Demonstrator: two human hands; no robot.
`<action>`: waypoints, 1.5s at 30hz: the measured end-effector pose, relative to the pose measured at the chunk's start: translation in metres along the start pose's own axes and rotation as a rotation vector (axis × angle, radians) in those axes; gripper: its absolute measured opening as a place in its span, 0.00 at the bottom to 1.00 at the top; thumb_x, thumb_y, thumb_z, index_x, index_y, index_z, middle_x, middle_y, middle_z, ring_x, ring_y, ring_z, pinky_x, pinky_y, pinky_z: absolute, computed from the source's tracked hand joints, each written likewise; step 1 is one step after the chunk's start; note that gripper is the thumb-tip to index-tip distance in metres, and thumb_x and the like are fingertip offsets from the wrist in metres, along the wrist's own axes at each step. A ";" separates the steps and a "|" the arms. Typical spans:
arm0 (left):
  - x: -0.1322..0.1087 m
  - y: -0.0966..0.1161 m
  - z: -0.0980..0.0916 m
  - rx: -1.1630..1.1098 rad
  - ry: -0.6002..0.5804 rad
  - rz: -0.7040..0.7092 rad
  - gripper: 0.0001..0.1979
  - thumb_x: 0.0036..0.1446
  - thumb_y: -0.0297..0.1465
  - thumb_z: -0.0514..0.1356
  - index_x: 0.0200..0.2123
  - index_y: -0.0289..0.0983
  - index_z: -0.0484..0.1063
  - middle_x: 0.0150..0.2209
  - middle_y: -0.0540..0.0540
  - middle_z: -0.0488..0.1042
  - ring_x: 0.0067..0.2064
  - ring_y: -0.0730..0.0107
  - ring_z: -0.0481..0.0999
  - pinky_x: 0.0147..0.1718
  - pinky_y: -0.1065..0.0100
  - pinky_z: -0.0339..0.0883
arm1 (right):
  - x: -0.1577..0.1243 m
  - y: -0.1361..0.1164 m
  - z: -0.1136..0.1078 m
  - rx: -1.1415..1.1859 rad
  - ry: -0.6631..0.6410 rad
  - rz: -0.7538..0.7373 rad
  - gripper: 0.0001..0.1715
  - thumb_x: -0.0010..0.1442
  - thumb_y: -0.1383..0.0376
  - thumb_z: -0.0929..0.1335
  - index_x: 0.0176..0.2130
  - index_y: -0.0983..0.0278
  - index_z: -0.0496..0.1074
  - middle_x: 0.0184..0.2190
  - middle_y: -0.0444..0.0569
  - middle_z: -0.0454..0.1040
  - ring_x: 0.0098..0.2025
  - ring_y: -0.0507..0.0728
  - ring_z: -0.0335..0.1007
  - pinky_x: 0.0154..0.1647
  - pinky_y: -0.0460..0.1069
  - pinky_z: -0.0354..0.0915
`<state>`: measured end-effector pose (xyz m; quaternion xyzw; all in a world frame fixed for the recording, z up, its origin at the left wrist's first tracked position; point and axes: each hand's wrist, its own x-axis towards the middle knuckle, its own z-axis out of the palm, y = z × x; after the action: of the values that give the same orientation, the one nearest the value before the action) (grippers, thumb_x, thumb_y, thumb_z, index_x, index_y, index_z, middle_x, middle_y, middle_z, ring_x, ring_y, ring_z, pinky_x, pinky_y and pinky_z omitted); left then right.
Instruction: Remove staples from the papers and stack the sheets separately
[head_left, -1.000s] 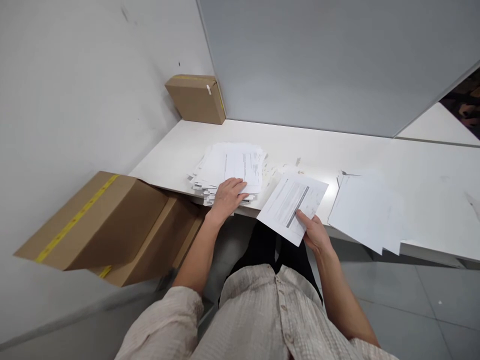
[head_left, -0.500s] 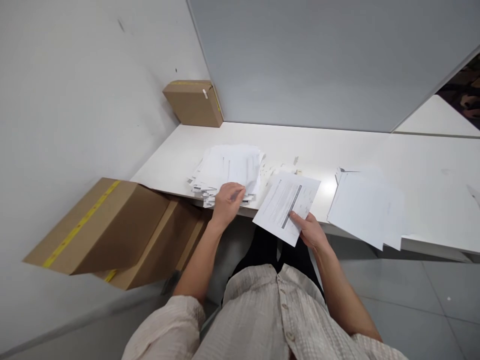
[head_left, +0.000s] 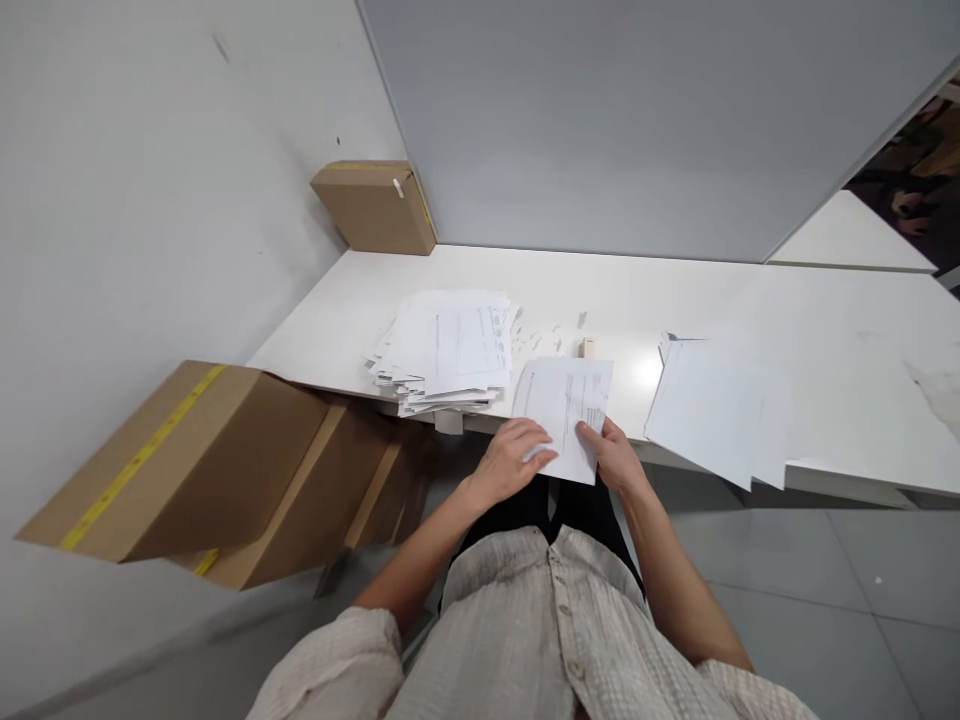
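Your left hand (head_left: 511, 460), grip unclear, has left the pile (head_left: 454, 340) for paper (head_left: 555, 395) your right hand (head_left: 616, 455) pinches; likely gathering, next needing alignment.

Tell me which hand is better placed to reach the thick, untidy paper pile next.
Probably the left hand: it is nearer the pile, by the printed paper's lower left. The right hand grips that paper's right side, thumb on top, farther from the pile.
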<state>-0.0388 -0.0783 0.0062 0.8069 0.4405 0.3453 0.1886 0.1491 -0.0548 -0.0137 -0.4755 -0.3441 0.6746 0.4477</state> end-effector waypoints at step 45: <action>0.072 0.005 0.009 -0.565 0.417 -0.252 0.14 0.60 0.42 0.46 0.34 0.38 0.61 0.26 0.51 0.58 0.28 0.75 0.58 0.29 0.72 0.57 | 0.020 -0.038 -0.013 -0.170 0.140 -0.508 0.14 0.49 0.60 0.69 0.39 0.58 0.72 0.41 0.45 0.75 0.47 0.58 0.68 0.50 0.55 0.61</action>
<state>-0.0023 -0.0205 0.0308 0.5747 0.4527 0.5844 0.3510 0.1690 -0.0220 0.0100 -0.4555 -0.4760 0.4747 0.5837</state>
